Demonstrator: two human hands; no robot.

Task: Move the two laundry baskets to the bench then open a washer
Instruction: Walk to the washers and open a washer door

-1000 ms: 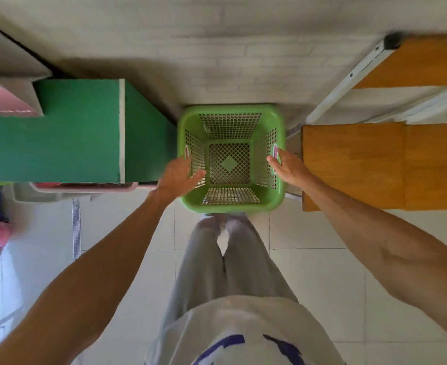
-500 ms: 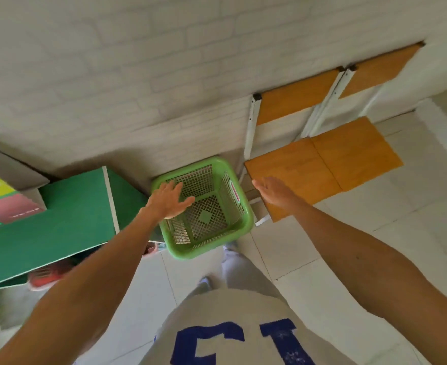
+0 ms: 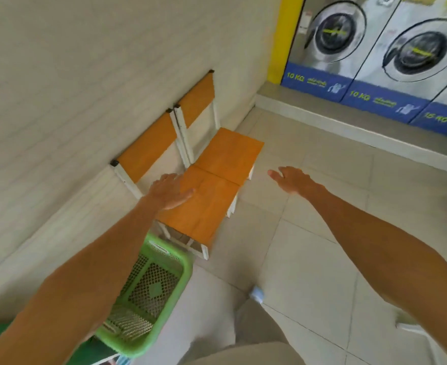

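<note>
Left hand (image 3: pixel 170 191) is off the basket now: open, fingers spread, holding nothing, hanging over the near end of the bench (image 3: pixel 212 196). Right hand (image 3: pixel 292 180) same state, open and empty, out over bare floor tile at about 3 o'clock from the bench. A second ago both hands sat on the rim of the green basket (image 3: pixel 148 293); half a second ago they had already lifted clear. So the grip was released, not carried through.

The green basket sits on the floor at 7 o'clock from the bench, just beside the bench's near leg, partly hidden under the left forearm. Looks empty. Not on the bench. Only one basket shape visible; a second could be nested inside, can't tell.

View has swung from straight down on the basket toward 1 o'clock: washers (image 3: pixel 375 40) now in frame, well apart from the hands, both round doors look closed, though motion blur is heavy.

Read: basket step isn't done by the look of it, bench top carries nothing. Either this is a regrip or the person is turning to the washers early.
</note>
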